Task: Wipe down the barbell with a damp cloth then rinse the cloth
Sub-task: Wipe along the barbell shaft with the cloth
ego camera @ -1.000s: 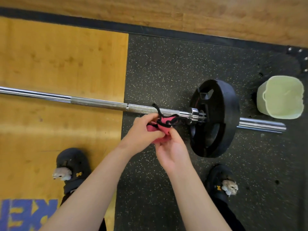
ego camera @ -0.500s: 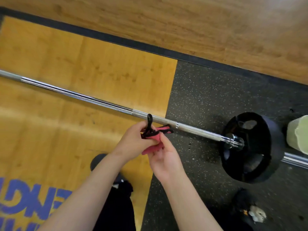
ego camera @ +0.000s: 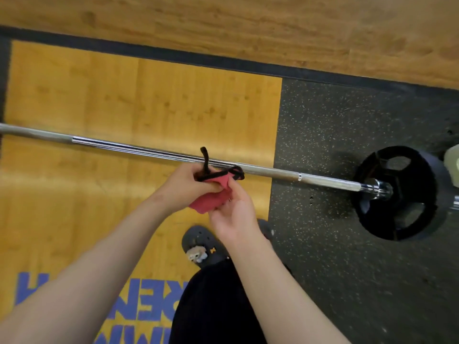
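A steel barbell (ego camera: 139, 148) lies across the floor from the left edge to a black weight plate (ego camera: 402, 194) on the right. A pink cloth with black edging (ego camera: 211, 198) is bunched just in front of the bar's middle. My left hand (ego camera: 186, 186) grips the cloth's upper part, with a black loop sticking up over the bar. My right hand (ego camera: 233, 214) pinches the cloth's right side from below. The cloth sits close to the bar; I cannot tell whether it touches it.
A pale green bucket (ego camera: 453, 167) shows at the right edge behind the plate. A yellow wooden platform (ego camera: 124, 95) with blue lettering meets black speckled rubber matting (ego camera: 347, 269). My dark shoe (ego camera: 206, 247) stands below the hands.
Both hands with the cloth have shifted left along the bar, away from the weight plate, which now sits far right. The bucket has nearly left the view.
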`<control>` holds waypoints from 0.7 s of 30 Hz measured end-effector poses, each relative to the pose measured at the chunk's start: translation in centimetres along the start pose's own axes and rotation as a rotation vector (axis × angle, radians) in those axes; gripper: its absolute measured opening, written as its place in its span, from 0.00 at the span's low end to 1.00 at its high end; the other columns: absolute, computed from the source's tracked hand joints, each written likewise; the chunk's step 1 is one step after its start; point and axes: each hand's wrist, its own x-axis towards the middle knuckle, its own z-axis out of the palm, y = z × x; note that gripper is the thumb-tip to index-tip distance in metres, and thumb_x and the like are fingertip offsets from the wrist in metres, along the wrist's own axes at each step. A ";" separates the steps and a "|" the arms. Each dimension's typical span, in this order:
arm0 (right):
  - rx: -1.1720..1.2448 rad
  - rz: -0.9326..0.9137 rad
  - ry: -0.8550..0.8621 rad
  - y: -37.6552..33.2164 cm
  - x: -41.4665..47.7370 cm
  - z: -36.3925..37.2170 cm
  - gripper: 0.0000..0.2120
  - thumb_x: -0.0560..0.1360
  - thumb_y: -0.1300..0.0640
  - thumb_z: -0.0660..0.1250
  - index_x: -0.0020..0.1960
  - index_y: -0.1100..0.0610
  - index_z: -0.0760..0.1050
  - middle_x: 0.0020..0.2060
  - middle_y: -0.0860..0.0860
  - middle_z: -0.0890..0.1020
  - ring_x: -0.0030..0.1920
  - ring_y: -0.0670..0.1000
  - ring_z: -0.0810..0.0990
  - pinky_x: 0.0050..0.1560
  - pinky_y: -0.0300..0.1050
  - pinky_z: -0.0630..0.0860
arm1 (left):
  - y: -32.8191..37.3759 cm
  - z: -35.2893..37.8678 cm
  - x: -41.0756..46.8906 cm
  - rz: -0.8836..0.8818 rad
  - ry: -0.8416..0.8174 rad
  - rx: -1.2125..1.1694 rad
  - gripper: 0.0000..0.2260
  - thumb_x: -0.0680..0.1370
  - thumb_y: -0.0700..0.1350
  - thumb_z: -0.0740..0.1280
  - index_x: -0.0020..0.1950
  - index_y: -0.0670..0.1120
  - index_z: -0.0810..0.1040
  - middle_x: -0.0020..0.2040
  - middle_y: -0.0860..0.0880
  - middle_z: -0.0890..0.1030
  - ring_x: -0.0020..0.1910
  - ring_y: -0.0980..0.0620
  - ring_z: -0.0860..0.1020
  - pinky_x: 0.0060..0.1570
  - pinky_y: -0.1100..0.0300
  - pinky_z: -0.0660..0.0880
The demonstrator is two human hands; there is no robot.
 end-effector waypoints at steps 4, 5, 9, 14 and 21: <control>0.020 0.002 0.031 -1.0 0.3 1.1 0.11 0.81 0.57 0.61 0.52 0.65 0.78 0.47 0.60 0.82 0.51 0.56 0.80 0.60 0.49 0.75 | 1.1 -0.6 0.2 -0.030 -0.031 -0.025 0.09 0.75 0.36 0.68 0.46 0.50 0.83 0.39 0.53 0.84 0.38 0.58 0.82 0.37 0.68 0.74; 0.017 0.009 0.032 -1.2 0.3 1.5 0.11 0.81 0.57 0.61 0.52 0.65 0.77 0.47 0.60 0.82 0.51 0.57 0.80 0.60 0.50 0.75 | 1.3 -0.7 0.3 -0.034 -0.033 -0.034 0.09 0.75 0.35 0.67 0.47 0.49 0.82 0.40 0.52 0.84 0.39 0.57 0.81 0.37 0.68 0.74; 0.045 -0.009 0.063 -1.5 1.0 2.3 0.12 0.81 0.58 0.60 0.54 0.65 0.76 0.51 0.61 0.81 0.56 0.59 0.79 0.63 0.53 0.73 | 1.4 -0.7 0.7 -0.052 -0.064 -0.072 0.09 0.75 0.33 0.64 0.48 0.45 0.81 0.41 0.48 0.82 0.41 0.53 0.79 0.41 0.65 0.74; 0.096 -0.034 0.097 -0.4 2.5 3.2 0.11 0.81 0.58 0.59 0.51 0.64 0.77 0.42 0.59 0.83 0.46 0.56 0.81 0.49 0.49 0.77 | -0.4 -1.4 1.9 -0.059 -0.124 -0.069 0.15 0.74 0.33 0.63 0.52 0.51 0.79 0.42 0.53 0.81 0.39 0.58 0.78 0.40 0.69 0.73; 0.198 -0.187 0.148 5.0 7.6 3.9 0.11 0.81 0.59 0.60 0.58 0.64 0.75 0.49 0.59 0.81 0.48 0.56 0.80 0.54 0.49 0.76 | -6.3 -6.4 4.9 0.090 -0.254 0.080 0.15 0.71 0.39 0.69 0.55 0.53 0.75 0.51 0.48 0.82 0.51 0.48 0.80 0.54 0.55 0.75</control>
